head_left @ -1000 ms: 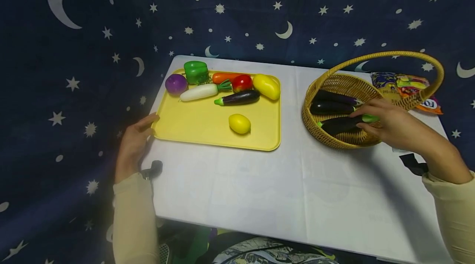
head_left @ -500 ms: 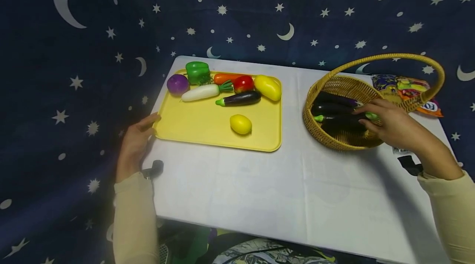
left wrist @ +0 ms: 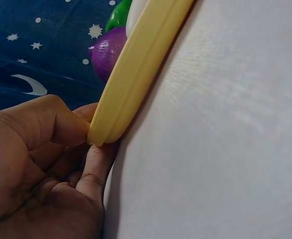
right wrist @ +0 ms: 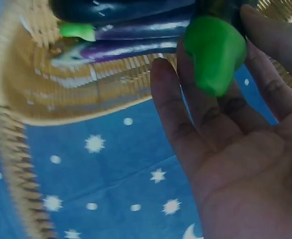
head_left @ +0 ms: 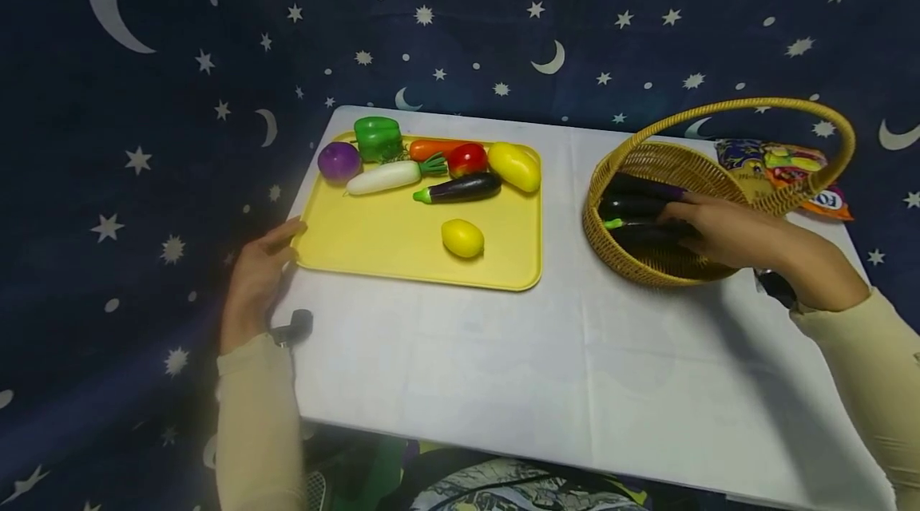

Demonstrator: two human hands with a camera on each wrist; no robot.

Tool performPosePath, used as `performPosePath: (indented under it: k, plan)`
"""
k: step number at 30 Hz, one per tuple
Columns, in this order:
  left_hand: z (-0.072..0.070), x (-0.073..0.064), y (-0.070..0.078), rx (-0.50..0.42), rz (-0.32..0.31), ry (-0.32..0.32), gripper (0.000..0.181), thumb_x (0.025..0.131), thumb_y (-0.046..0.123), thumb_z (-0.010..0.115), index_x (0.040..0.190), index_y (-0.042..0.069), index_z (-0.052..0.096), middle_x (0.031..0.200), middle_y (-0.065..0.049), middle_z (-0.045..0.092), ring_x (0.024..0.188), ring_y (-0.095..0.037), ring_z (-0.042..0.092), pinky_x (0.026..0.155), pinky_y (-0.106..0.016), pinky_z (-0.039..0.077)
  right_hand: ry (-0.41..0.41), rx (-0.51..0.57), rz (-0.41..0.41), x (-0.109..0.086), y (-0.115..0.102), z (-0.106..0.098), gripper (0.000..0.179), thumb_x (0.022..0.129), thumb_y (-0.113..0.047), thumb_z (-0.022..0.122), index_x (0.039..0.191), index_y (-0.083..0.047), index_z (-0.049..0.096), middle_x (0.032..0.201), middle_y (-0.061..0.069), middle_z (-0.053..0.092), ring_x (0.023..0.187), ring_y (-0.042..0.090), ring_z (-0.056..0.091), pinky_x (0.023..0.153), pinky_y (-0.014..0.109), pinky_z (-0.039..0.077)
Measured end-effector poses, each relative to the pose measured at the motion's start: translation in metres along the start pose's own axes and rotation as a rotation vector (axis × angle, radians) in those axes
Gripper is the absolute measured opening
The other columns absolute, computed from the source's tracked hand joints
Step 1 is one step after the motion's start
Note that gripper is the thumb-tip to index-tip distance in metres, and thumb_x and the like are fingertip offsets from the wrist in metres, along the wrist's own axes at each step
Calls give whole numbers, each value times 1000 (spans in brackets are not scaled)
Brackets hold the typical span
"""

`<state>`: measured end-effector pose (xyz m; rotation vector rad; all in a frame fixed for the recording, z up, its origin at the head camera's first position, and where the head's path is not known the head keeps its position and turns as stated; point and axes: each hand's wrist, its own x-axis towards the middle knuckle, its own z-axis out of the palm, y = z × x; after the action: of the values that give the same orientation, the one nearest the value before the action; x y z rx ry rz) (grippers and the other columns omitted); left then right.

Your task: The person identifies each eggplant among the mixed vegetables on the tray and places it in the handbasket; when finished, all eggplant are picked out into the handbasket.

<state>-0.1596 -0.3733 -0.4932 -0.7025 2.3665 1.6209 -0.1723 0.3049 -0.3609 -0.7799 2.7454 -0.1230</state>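
Observation:
On the left, my left hand point(head_left: 255, 283) pinches the near-left corner of a yellow tray point(head_left: 374, 247); the left wrist view shows fingers point(left wrist: 71, 127) on both sides of its rim. My right hand point(head_left: 740, 235) reaches into a wicker basket point(head_left: 618, 259) holding several dark eggplants point(head_left: 636, 207). In the right wrist view it grips one eggplant point(right wrist: 215, 55) near its green cap, thumb on one side and fingers on the other. In the head view the hand hides that cap.
On the tray lie a lemon point(head_left: 462, 239), small eggplant point(head_left: 460, 188), white radish point(head_left: 384, 177), purple onion point(head_left: 339, 162), green pepper point(head_left: 377, 138), carrot point(head_left: 434, 148), red fruit point(head_left: 468, 160) and yellow mango point(head_left: 515, 166). The basket handle point(head_left: 747, 104) arches up. Packets point(head_left: 805, 176) lie behind.
My right hand has moved left and deeper into the basket, over the eggplants. The green cap that showed by the hand is covered now. My left hand stays at the tray.

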Motion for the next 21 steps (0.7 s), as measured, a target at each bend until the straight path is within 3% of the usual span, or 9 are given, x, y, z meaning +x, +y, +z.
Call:
performPosePath:
  k: [10,18,21]
  plan:
    - [-3,4,-3,-20,39,-4,48,102,11,64,148,24,65,169,10,46,166,-17,26,139,-45,11,-56,-84,-91,35,-9,-24,36,87,5,77,115,-15,70,115,14,66,103,29,67,87,52,60]
    - [-4,6,-2,-15,40,-1,50,100,12,65,147,29,65,167,14,48,165,-15,27,139,-45,12,-194,-84,-14,46,-10,-16,41,88,11,69,124,-9,65,112,19,66,96,29,67,85,55,61]
    - [-4,7,-4,10,33,1,49,101,14,65,147,29,65,167,14,48,165,-15,27,139,-46,12,-251,-65,-2,47,-10,-10,45,86,15,68,126,-3,61,113,20,68,103,35,69,90,60,60]
